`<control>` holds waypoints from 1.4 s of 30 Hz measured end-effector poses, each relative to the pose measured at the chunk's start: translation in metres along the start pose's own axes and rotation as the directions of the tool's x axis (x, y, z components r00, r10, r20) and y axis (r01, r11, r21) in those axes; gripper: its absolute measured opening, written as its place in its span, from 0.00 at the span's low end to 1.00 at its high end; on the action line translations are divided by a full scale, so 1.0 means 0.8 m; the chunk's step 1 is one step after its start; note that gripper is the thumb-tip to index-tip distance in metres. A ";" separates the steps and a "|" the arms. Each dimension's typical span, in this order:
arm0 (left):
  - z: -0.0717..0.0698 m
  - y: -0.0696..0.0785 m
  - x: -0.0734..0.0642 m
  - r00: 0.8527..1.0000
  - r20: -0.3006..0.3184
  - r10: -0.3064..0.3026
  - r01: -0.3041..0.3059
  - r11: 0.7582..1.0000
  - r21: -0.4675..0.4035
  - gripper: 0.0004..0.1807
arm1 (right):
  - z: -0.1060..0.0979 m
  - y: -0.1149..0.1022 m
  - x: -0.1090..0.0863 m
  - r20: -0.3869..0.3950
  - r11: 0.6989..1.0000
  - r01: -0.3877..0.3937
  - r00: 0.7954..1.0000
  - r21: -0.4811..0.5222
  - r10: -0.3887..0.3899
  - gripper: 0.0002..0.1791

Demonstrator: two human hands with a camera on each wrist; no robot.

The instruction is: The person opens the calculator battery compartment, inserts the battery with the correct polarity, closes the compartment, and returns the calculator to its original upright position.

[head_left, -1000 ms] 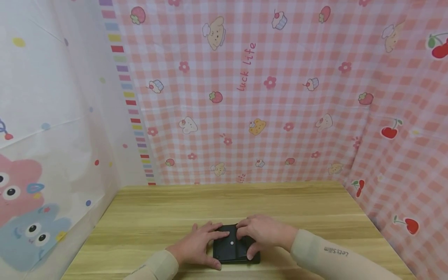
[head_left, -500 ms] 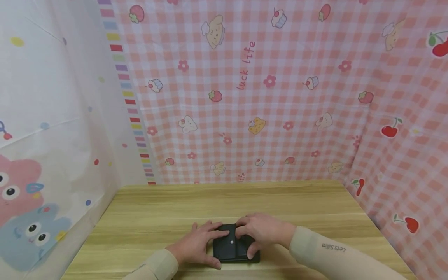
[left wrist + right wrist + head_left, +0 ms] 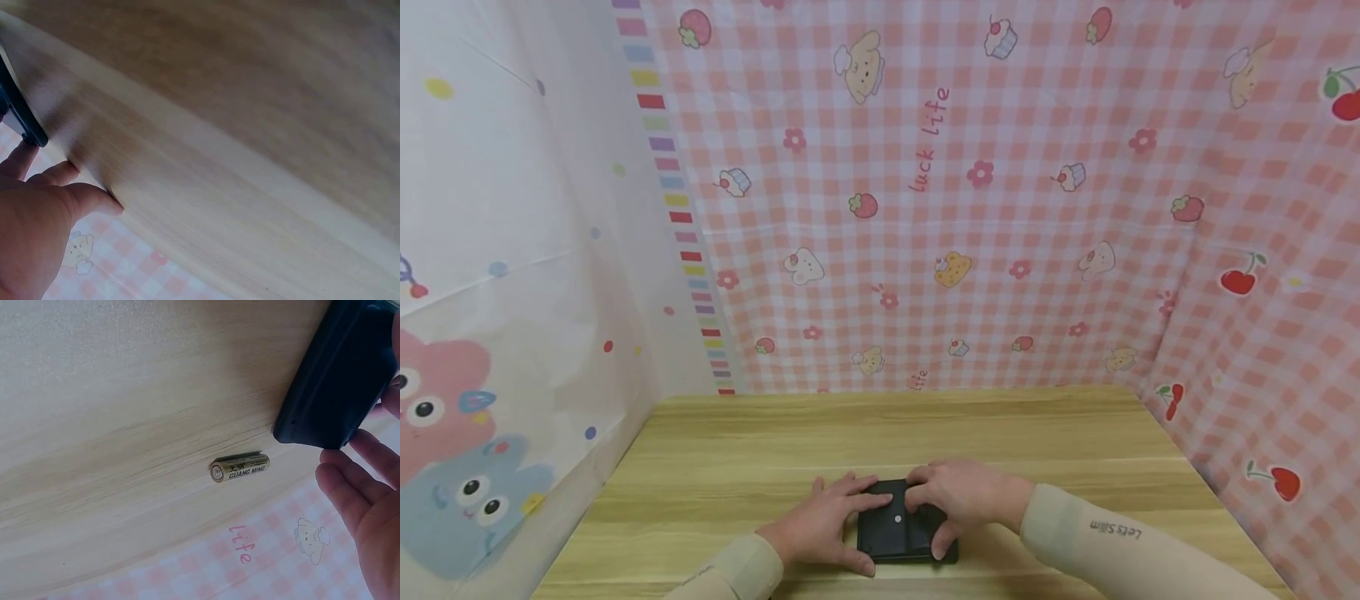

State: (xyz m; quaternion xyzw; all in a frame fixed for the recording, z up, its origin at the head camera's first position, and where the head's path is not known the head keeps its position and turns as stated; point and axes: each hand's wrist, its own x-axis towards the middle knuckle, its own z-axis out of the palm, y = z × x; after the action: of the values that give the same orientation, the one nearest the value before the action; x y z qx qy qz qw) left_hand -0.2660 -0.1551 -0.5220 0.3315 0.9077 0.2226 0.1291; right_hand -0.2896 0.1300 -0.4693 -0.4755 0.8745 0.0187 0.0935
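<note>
A black wallet (image 3: 883, 537) lies on the wood-grain worktop (image 3: 737, 450) at the lower centre of the head frame. The left hand (image 3: 826, 521) is spread, fingers extended, touching the wallet's left part, its thumb by the near left corner. The right hand (image 3: 964, 502) grips the right part with curled fingers above and thumb at the near edge.

The wallet looks light and sturdy, probably leather or imitation leather: bendable, slightly smooth, hardly fragile. Its opposite edges seem the best hold, away from the pale snap (image 3: 897, 518).

As a container, it hides its inside; neither its contents nor whether the snap is fastened can be told. Near the wallet, around the middle of the right wrist frame, lies a GUANG MING battery (image 3: 241, 467).
</note>
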 end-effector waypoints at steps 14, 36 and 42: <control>0.001 -0.002 0.001 1.000 0.006 -0.001 0.001 1.000 -0.001 0.51 | 0.000 -0.001 -0.006 -0.022 0.998 -0.015 1.000 0.056 0.016 0.32; 0.001 -0.002 0.000 1.000 0.007 -0.001 0.001 1.000 -0.017 0.51 | 0.017 0.006 -0.016 -0.099 0.984 -0.024 0.994 0.178 0.043 0.32; 0.003 -0.004 0.001 1.000 0.002 -0.001 0.001 1.000 -0.009 0.51 | 0.020 0.008 -0.014 -0.105 0.979 -0.020 0.994 0.205 0.042 0.32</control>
State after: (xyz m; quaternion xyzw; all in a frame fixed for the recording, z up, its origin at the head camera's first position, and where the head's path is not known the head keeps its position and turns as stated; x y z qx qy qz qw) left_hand -0.2676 -0.1558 -0.5258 0.3308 0.9066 0.2264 0.1317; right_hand -0.2867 0.1450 -0.4833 -0.4501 0.8829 -0.0956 0.0935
